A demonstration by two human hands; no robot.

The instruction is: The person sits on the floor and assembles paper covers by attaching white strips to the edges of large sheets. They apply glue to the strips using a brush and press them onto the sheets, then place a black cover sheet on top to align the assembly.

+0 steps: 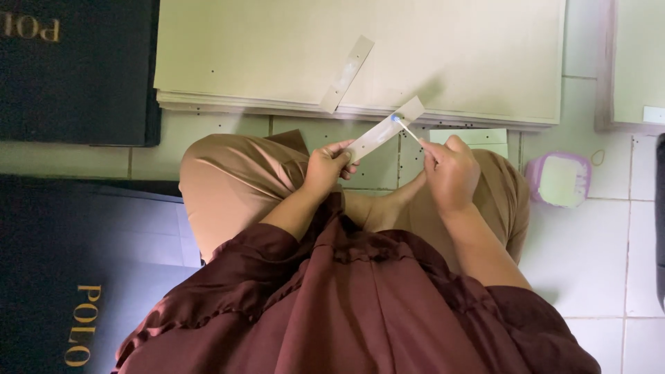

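While seated cross-legged on the white tiled floor (pixel 596 256), facing a wide stack of pale cardboard sheets (pixel 443 48) lying flat just beyond the knees. Dark blue-black boards with gold lettering (pixel 76 69) off to the left, one above and one below. Another pale panel (pixel 637 62) at the far right edge. Small lilac-rimmed container (pixel 558 179) on the tiles just right of the knee, well apart from both hands. Loose grey card strip (pixel 346 73) resting tilted on the cardboard stack, untouched. Light green paper slip (pixel 478 136) peeking out at the stack's near edge.

Left hand (pixel 327 166) closed in a pinch on the lower end of a second grey card strip (pixel 385 129), held up in the air above the lap, slanting up to the right. Right hand (pixel 451 170) with its grip shut around a thin stick (pixel 409 129), tip meeting the strip near its upper end at a small blue spot, possibly glue, too small to tell.
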